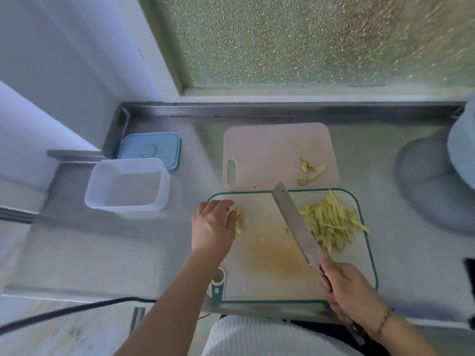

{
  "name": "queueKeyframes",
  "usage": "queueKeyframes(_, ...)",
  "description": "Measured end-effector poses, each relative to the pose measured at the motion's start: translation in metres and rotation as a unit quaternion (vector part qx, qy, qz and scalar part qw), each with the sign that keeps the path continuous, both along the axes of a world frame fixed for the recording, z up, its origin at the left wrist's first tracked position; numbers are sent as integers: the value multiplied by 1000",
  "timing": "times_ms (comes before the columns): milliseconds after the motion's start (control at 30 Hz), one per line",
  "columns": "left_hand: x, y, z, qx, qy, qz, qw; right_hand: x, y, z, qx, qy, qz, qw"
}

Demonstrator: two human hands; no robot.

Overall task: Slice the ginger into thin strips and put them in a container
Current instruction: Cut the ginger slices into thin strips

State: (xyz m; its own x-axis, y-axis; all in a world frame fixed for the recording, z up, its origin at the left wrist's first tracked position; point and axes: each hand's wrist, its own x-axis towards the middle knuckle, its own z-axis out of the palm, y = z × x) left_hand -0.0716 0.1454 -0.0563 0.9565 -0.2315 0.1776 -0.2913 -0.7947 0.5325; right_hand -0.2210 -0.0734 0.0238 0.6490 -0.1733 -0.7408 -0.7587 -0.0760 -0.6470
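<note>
A pile of thin ginger strips [331,222] lies on the right side of the near cutting board [264,281], which has a green rim. My right hand [347,289] grips the handle of a long knife [295,222], whose blade slants across the board just left of the pile. My left hand [213,224] has its fingers curled on a small ginger piece [239,219] at the board's left edge. A clear plastic container [127,185] stands with nothing in it on the counter to the left.
A second pale cutting board [270,152] behind holds ginger peel scraps [311,172]. A blue lid [151,150] lies behind the container. A pale round object [437,183] sits at the right. A black cable [72,310] runs along the front left.
</note>
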Motion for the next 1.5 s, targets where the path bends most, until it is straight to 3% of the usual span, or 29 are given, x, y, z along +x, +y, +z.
queueKeyframes(100, 1, -8, 5, 68, 45, -21, 996, -4, 7, 6, -2, -7, 1, 1000)
queueKeyframes(233, 5, -17, 13, 112, 139, 30, 983, -5, 12, 17, -19, -20, 9, 1000)
queueKeyframes(400, 18, -16, 25, 133, 171, 19, 976, -7, 10, 30, -41, -43, 24, 998)
queueKeyframes(700, 15, 10, 34, 106, 189, 15, 976, -10, 1, 37, -53, -45, 50, 996)
queueKeyframes(867, -5, 6, 39, -18, 223, 36, 974, -14, -1, 33, -69, -52, 72, 994)
queueKeyframes(1000, -40, -18, 39, -59, 272, -28, 960, -18, -3, 29, -83, -51, 83, 992)
queueKeyframes(1100, -54, -24, 27, 21, 206, -82, 975, -19, -3, 32, -81, -45, 89, 992)
queueKeyframes(1267, -42, -14, 13, 17, 35, -43, 998, -20, -7, 34, -79, -47, 81, 992)
queueKeyframes(1400, -32, -3, 14, 87, 38, -29, 995, -20, -7, 30, -60, -29, 73, 995)
queueKeyframes(1500, -32, -5, 12, 84, 31, -47, 995, -19, -7, 29, -65, -37, 75, 994)
